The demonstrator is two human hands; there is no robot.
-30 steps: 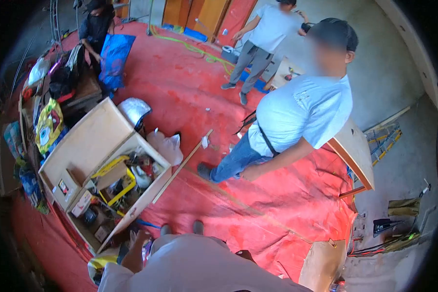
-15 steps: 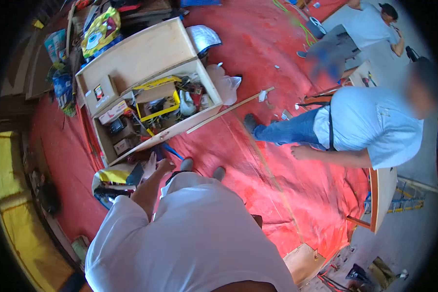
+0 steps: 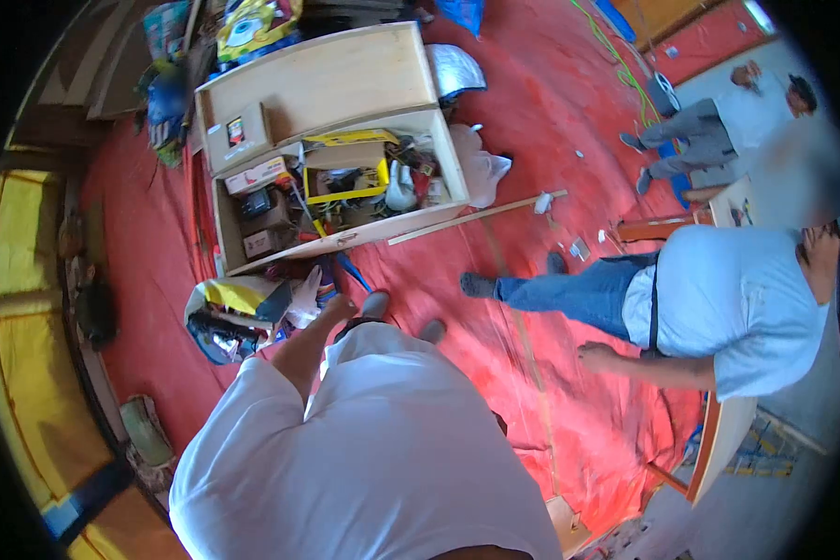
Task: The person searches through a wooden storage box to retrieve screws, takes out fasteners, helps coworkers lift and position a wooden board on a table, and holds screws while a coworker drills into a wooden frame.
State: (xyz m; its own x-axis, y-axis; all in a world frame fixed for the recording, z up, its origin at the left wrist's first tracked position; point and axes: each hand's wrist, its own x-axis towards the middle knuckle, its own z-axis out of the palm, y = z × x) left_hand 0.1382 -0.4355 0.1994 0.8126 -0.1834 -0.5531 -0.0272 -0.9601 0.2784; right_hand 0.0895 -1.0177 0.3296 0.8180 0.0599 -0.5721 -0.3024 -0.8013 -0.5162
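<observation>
My left hand (image 3: 341,309) hangs low in front of my left leg, near a whitish clear plastic bag (image 3: 305,301). The fingers are small and unclear, so neither their pose nor anything in them can be made out. Just beside it stands an open bag (image 3: 196,303), white and yellow, with dark and shiny items inside. Beyond lies a wooden box (image 3: 411,222) with its lid (image 3: 345,75) raised. Inside the box sit a yellow-edged tray (image 3: 348,197), small cartons and loose tools. My right hand is out of view.
A wooden strip (image 3: 481,218) lies on the red floor covering (image 3: 495,327) beside the box. To the right stands a person in a light shirt (image 3: 728,289); another person (image 3: 742,121) is farther back. A green cord (image 3: 630,79) runs across the floor.
The view has shifted, so the box and bags sit farther right. My left hand appears a little farther from the plastic bag. The nearby person has raised one hand toward the head.
</observation>
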